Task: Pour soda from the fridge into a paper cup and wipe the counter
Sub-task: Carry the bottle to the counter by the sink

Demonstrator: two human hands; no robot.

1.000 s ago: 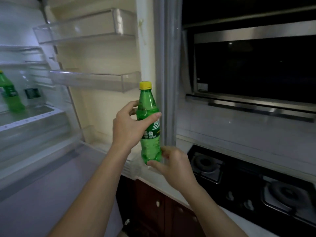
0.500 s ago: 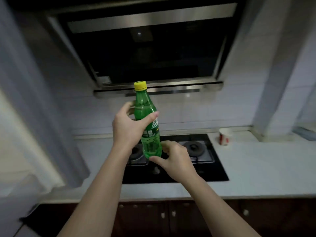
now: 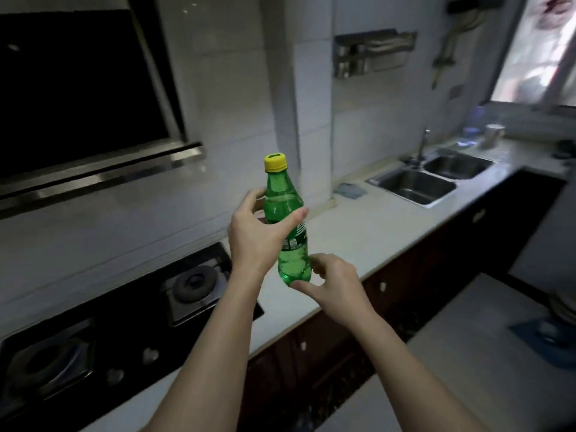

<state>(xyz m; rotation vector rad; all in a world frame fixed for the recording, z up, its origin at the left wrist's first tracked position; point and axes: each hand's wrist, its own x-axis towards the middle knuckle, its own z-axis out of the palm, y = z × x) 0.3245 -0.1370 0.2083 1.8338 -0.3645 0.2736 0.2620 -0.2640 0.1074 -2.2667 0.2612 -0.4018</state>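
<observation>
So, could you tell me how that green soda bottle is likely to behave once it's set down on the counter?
The green soda bottle looks nearly full with its yellow cap on, so probably heavy for its size. Tall and narrow, it may tip if nudged. The left hand wraps it while the right hand steadies the base; fresh from the fridge, possibly slippery.

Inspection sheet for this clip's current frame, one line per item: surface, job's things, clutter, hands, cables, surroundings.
Surface: white counter, mostly bare beside the gas hob.
Job's things: green soda bottle upright, yellow cap on; no paper cup seen.
Clutter: folded cloth near the wall; blurred items past the double sink.
Hands: left hand grips the bottle's middle; right hand steadies its base.
Cables: a cord hangs on the far wall.
Surroundings: range hood, wall rack, window.
</observation>
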